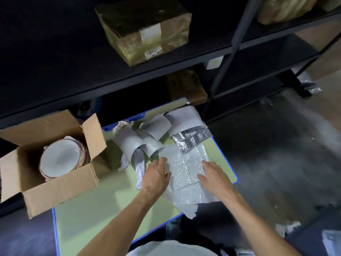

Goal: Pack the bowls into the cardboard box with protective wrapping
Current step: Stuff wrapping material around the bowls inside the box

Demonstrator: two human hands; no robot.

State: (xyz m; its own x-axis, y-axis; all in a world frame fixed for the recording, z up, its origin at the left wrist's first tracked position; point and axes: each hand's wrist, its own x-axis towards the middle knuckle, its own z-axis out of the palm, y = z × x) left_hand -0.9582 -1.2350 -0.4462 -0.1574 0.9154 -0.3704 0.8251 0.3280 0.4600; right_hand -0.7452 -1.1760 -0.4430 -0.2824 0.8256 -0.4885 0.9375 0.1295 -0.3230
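- Both bare forearms reach forward from the bottom edge, roughly parallel, palms down.
- Left grip point(156, 174): fingers straight and loosely spread, tips touching the left edge of a clear bubble-wrap sheet point(184, 163); pinching nothing.
- Right grip point(214, 176): flat on the sheet's right half, fingers spread and pressing down; pinching nothing.
- Bubble-wrap sheet: rectangular, dimpled and glossy, lying flat on the right part of the pale green tabletop with blue edging point(92, 209).
- Under it lies a matte grey foam sheet point(188, 209), whose torn near end hangs over the tabletop's edge.
- Crumpled white paper point(140, 169) lies just left of the left grip.
- Open brown cardboard box point(55, 187) sits at far left, flaps up, near corner past the tabletop's edge.
- Inside it is a stack of round bowls point(59, 159), the top one smooth white with a reddish rim; count unclear.
- Curled grey foam pieces point(132, 143) are heaped between box and bubble wrap.
- Crinkled silver foil sheet point(191, 137) touches the bubble wrap's far edge.
- Dark metal shelving point(129, 76) stands behind, carrying a worn labelled carton point(145, 30).
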